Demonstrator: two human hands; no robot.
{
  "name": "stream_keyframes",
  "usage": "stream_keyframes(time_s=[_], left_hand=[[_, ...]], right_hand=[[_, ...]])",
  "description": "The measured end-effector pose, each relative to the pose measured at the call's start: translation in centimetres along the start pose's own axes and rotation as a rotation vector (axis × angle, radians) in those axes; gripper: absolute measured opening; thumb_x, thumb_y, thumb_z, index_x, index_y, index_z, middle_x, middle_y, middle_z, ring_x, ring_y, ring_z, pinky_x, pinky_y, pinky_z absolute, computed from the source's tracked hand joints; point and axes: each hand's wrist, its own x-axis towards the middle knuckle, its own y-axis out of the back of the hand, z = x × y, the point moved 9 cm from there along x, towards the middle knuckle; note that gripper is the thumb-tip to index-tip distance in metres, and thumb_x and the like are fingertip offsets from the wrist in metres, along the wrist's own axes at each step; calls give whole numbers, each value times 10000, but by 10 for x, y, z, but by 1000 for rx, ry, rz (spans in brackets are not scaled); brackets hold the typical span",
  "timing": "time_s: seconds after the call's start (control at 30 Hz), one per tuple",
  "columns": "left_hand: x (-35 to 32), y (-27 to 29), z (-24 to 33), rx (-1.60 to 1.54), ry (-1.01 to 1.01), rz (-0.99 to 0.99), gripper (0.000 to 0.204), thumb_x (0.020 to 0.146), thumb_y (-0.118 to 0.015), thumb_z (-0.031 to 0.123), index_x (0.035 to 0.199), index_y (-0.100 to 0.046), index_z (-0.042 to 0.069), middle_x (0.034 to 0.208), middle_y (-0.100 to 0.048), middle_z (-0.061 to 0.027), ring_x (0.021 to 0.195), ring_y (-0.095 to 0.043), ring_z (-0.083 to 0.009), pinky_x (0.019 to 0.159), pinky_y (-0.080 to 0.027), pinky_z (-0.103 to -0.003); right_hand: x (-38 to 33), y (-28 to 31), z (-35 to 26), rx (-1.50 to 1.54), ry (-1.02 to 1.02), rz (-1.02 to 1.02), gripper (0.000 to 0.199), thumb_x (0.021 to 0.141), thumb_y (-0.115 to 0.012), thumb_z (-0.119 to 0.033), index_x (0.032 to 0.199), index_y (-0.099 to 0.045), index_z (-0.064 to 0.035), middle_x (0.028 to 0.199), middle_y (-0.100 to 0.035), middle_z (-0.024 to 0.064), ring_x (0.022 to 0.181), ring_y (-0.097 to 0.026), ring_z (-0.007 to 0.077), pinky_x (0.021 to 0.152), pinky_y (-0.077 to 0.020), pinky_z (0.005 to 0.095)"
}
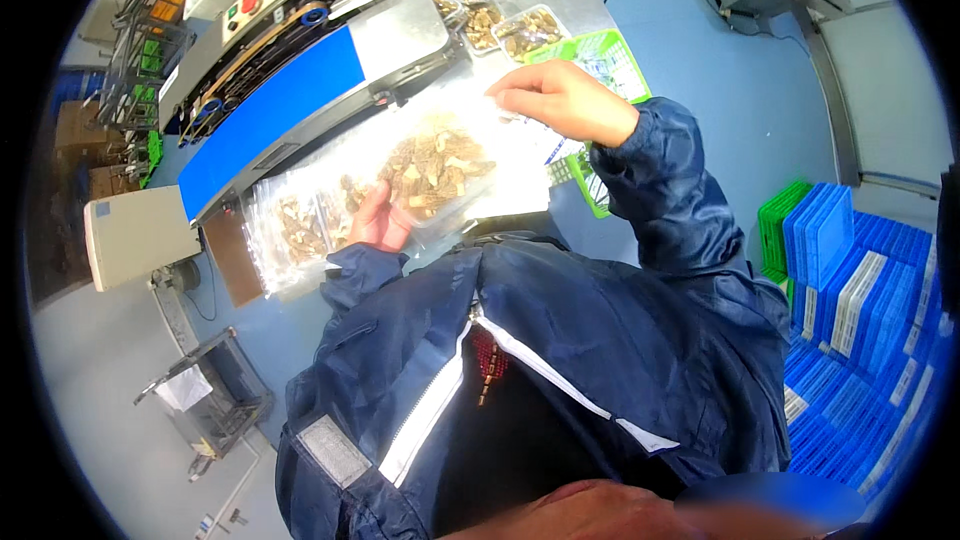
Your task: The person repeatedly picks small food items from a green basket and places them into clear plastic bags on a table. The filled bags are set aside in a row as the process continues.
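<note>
My left hand (378, 220) holds a clear plastic bag (440, 165) of brown dried pieces from underneath, fingers showing through the film. My right hand (562, 100) pinches the bag's upper right corner. The bag is held up in front of my chest, just below the blue belt of a sealing machine (270, 110). A second clear bag with brown pieces (295, 230) lies to the left, beside my left hand. Both arms wear dark blue sleeves.
Several clear trays of brown pieces (500, 25) sit on the table behind the machine. A green crate (600, 60) lies under my right hand. Blue and green crates (850, 280) are stacked at right. A white box (135, 235) and a small metal cart (205, 395) stand at left.
</note>
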Motion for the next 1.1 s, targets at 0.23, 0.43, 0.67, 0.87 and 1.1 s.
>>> stream_keyframes(time_s=[0.23, 0.43, 0.67, 0.87, 1.1], left_hand=[[-32, 12, 7, -155, -71, -99, 539, 977, -563, 280, 1429, -404, 35, 1433, -484, -156, 1322, -463, -334, 1109, -353, -543], [-61, 19, 25, -278, -172, -213, 545, 996, -526, 294, 1443, -367, 26, 1424, -479, -171, 1307, -468, -346, 1081, -386, -521], [-92, 2, 35, -283, -250, -308, 556, 988, -538, 253, 1458, -340, 32, 1446, -453, -164, 1342, -428, -324, 1130, -324, -500], [-115, 8, 44, -290, -291, -307, 584, 981, -551, 259, 1467, -320, 33, 1462, -436, -160, 1359, -412, -304, 1145, -312, -488], [-122, 2, 37, -274, -253, -327, 552, 983, -553, 255, 1450, -361, 30, 1449, -457, -160, 1350, -425, -309, 1140, -324, -499]], right_hand=[[-6, -22, -113, -479, 181, 180, 248, 923, -631, -260, 926, -668, -16, 677, -629, 99, 607, -588, 187, 585, -467, 312], [-13, -46, -187, -531, 526, 533, 153, 892, -664, -186, 936, -636, -42, 768, -625, 123, 695, -609, 282, 628, -486, 349], [-23, -120, -228, -767, 783, 472, 126, 852, -692, -104, 942, -619, -54, 834, -607, 112, 718, -612, 292, 654, -501, 346], [-22, -140, -222, -752, 574, 211, 213, 826, -726, -169, 982, -611, -82, 745, -607, 101, 649, -603, 275, 593, -476, 357], [-22, -161, -204, -934, 568, 80, 422, 787, -741, -180, 1128, -512, -83, 692, -612, 142, 657, -624, 353, 597, -483, 416]])
